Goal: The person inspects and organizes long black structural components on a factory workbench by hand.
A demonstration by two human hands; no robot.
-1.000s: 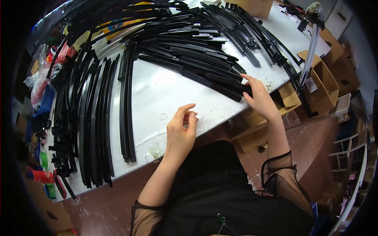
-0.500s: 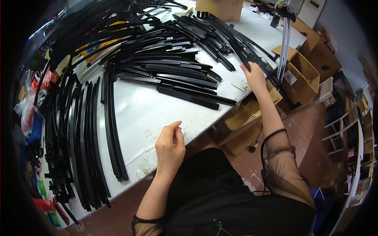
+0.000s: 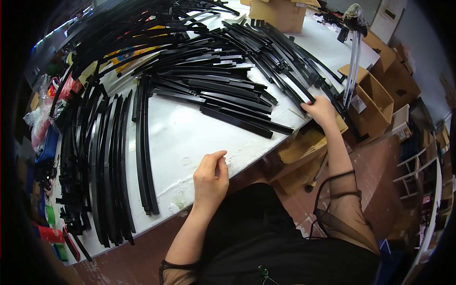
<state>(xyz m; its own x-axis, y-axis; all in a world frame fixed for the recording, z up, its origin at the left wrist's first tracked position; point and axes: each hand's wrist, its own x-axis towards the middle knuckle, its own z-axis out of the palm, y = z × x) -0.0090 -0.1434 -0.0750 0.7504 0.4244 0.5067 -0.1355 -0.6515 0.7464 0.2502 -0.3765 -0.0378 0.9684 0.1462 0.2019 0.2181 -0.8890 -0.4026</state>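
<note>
Two o'clock: long, black plastic-looking strip being pinched near its end by right hand, apparently for control; seven o'clock: left hand being held half-curled, empty.

I have the right hand stretched forward in a closed grip, its forearm trailing back from it. Left of that grip and nearer the body, my left hand is loosely half-curled, index finger pointing right, thumb just beside it.

head: left fisheye, head-worn; faces down and forward; near lap; worktable beyond
</note>
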